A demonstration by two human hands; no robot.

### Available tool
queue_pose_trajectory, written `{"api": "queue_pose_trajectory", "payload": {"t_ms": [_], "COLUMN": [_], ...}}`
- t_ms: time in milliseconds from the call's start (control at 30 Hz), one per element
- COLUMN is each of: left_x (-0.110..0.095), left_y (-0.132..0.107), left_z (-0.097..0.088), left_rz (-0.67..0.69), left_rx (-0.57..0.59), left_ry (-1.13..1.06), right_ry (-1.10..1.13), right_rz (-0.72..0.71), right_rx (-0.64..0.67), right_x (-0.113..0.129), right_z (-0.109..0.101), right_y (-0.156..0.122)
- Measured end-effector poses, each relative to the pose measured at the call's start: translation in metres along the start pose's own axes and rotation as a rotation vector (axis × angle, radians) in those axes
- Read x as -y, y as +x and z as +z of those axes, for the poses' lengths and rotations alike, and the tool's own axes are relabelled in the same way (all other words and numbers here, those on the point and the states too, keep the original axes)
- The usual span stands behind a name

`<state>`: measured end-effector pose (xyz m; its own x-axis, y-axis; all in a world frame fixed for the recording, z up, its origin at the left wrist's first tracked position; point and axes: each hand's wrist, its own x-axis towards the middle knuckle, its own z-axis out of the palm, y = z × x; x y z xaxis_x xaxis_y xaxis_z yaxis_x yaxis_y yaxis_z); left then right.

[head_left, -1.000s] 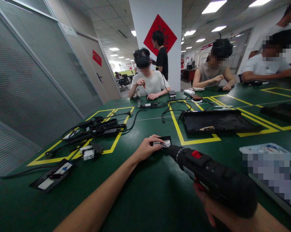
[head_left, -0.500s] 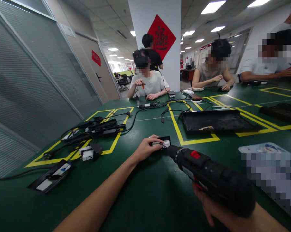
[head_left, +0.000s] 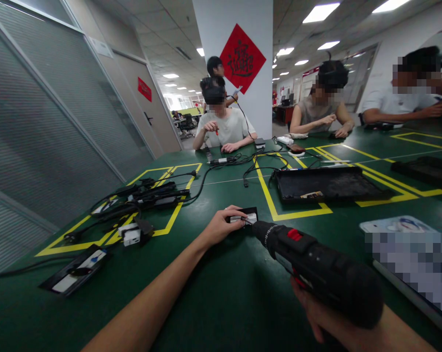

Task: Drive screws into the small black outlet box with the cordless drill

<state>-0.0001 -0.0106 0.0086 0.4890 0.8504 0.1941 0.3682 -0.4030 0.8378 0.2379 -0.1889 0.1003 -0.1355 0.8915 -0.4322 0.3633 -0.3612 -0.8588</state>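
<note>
Right in the middle of the head view, the left hand (head_left: pixel 221 227) steadies a small black casing (head_left: pixel 254 212) that lies on the green surface (head_left: pixel 239 298). Its fingers pinch the left end of the casing, their tips reaching over the white insert (head_left: pixel 251 217) inside. The right hand (head_left: pixel 309 307) grips a black cordless drill (head_left: pixel 320 271) with a red switch on top, its fingers curled around the handle, though the tool's body hides most of them. The drill tilts down towards the left, and its slim bit points into the casing, close by the left fingertips; whether the bit touches the insert cannot be told.

To the left lies a longer open black casing (head_left: pixel 56 288) with a white strip inside, set at a slant. Beyond it stand a white power adapter (head_left: pixel 130 234) and a heap of black cables and adapters (head_left: pixel 158 196), across yellow tape lines (head_left: pixel 175 218). On the right, past the drill, are a shallow black tray (head_left: pixel 327 183) and a flat item with a pale blue corner (head_left: pixel 393 226), largely pixelated. Across the surface, a seated co-worker (head_left: pixel 230 124) holds a tool with a red handle (head_left: pixel 217 132) near other cables.
</note>
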Motion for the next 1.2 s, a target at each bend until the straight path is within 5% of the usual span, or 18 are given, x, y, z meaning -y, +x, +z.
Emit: {"api": "queue_pose_trajectory", "payload": {"t_ms": [833,1200], "left_x": [0.001,0.0], "left_y": [0.0,0.0], "left_z": [0.0,0.001], "left_rz": [-0.007,0.008], "left_rx": [-0.004,-0.006], "left_ry": [-0.006,0.026], "right_ry": [0.007,0.027], "right_rz": [-0.049,-0.032], "right_rx": [-0.02,0.044], "right_x": [-0.024,-0.009], "right_z": [0.009,0.001], "right_y": [0.013,0.004]}}
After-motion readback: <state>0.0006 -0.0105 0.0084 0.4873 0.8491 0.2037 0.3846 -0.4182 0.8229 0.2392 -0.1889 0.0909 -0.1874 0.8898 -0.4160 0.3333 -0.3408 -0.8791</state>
